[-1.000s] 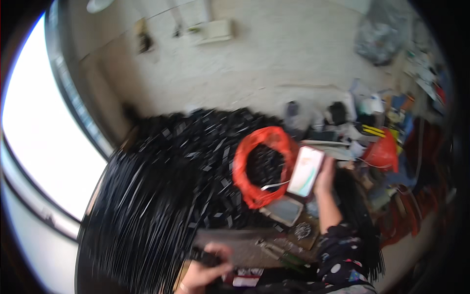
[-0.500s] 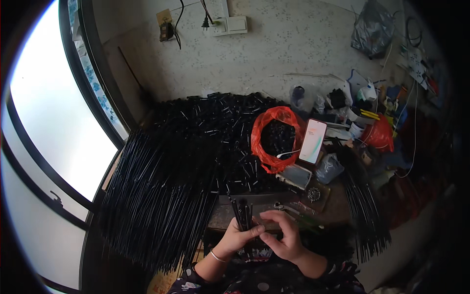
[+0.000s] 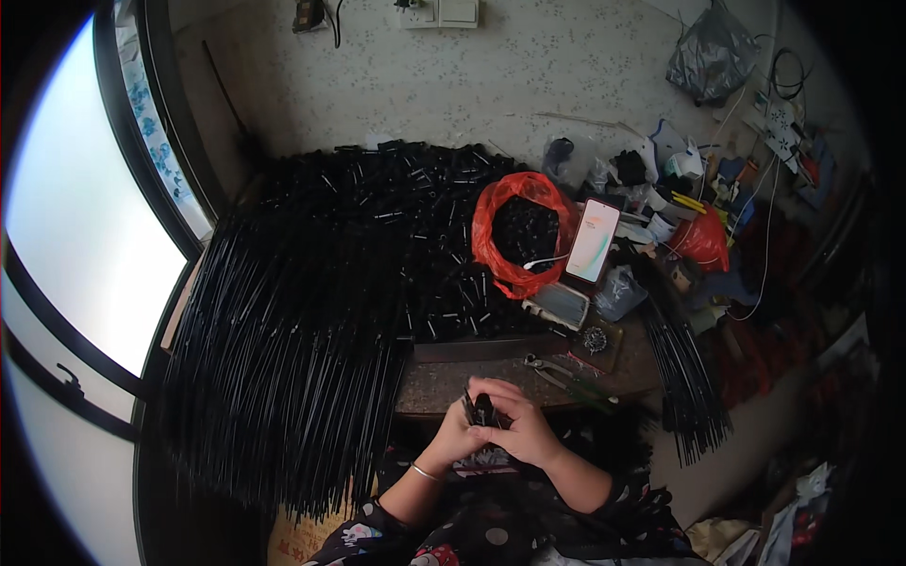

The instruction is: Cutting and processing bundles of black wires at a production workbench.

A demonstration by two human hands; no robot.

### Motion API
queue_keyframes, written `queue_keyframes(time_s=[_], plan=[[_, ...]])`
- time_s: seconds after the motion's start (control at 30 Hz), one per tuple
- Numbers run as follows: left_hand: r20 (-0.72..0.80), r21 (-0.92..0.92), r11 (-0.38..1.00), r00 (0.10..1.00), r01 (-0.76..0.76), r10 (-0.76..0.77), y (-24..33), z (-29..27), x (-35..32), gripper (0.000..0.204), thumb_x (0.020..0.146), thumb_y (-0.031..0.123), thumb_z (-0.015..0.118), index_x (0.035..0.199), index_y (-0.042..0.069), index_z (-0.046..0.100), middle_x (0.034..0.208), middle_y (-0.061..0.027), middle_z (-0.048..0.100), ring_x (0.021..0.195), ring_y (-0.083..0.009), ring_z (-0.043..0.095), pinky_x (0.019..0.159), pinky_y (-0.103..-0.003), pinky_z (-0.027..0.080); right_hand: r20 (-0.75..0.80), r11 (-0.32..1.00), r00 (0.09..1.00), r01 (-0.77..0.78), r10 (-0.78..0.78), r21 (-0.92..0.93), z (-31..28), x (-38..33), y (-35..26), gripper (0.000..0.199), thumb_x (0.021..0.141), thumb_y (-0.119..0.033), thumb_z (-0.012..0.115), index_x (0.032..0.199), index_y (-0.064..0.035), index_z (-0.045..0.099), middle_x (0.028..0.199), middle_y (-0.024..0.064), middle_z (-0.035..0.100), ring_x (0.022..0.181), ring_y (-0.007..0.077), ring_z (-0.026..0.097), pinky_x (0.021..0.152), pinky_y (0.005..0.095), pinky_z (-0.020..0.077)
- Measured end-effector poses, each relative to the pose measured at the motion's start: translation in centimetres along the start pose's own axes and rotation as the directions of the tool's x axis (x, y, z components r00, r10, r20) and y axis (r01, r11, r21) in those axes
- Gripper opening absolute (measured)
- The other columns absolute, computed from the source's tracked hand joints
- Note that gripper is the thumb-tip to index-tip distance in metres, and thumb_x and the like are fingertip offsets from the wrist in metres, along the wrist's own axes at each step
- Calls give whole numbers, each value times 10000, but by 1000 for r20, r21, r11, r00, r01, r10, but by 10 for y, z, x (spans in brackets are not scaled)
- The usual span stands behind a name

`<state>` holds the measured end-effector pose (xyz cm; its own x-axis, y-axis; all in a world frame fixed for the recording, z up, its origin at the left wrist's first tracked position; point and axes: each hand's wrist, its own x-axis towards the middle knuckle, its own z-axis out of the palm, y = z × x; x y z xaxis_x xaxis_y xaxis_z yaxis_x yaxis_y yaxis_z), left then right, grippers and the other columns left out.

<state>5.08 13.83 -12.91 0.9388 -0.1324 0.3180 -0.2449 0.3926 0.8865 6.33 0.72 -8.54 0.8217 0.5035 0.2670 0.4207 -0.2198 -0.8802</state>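
Close to my body, in front of the table's near edge, my left hand [image 3: 455,443] is closed around a small bundle of black rod-like parts [image 3: 484,409]. My right hand [image 3: 525,432] cups the same bundle from the other side, its fingers curled over the top and its thumb by the left thumb. Only the dark ends show between the hands; how the parts fit together is hidden. To the left, a thick spread of long thin black rods [image 3: 283,396] hangs over the table's front. Behind it lies a heap of short black tubular pieces [image 3: 406,198].
A red plastic bag [image 3: 488,250] holds small black pieces beside a lit phone [image 3: 593,241]. Nearer lie a shallow grey box [image 3: 557,304], a shiny metal cluster [image 3: 595,340] and pliers [image 3: 566,379]. More black rods [image 3: 681,377] hang at the right, below mixed clutter.
My right hand has come in from beside the bundle and closed over it against my left hand. The rods no longer stand up tall above my left hand. The view has shifted slightly downward.
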Motion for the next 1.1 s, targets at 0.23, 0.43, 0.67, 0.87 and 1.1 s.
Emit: queue_keyframes(time_s=[0.23,0.43,0.67,0.87,1.1], plan=[[34,-7,995,994,102,-102,51,17,-2,461,711,43,704,1098,30,453,958,-19,514,799,-68,519,685,-216,447,-129,974,969,199,-213,-113,-17,-3,-53,541,658,-179,763,1125,-18,542,1288,187,423,1157,289,460,938,365,393],[135,-18,972,964,233,-229,81,33,7,182,694,20,701,826,24,576,766,-5,556,697,-74,518,620,-223,428,-145,898,901,368,-408,-242,-32,-13,-67,666,611,-232,801,1154,-7,487,1136,163,524,1013,320,537,858,369,447],[-143,176,964,974,200,-176,83,29,-16,140,690,-2,667,748,41,546,732,-10,544,678,-88,506,599,-223,400,-109,994,988,105,-105,-4,-59,-61,-4,448,719,-117,717,1091,32,517,1086,136,548,921,205,578,817,296,453],[-237,15,985,957,-170,169,104,23,-25,258,695,42,673,732,36,417,488,-49,463,383,-131,438,397,-282,402,-201,997,977,-65,72,41,-90,-101,33,135,774,-8,610,898,43,589,908,131,604,804,180,588,746,276,472],[-94,164,956,969,242,-229,46,47,2,192,654,6,702,787,26,565,718,-39,594,647,-96,562,566,-223,444,-218,999,976,23,-18,22,-88,-79,16,121,733,11,630,851,18,604,868,124,623,785,217,607,704,284,471]])
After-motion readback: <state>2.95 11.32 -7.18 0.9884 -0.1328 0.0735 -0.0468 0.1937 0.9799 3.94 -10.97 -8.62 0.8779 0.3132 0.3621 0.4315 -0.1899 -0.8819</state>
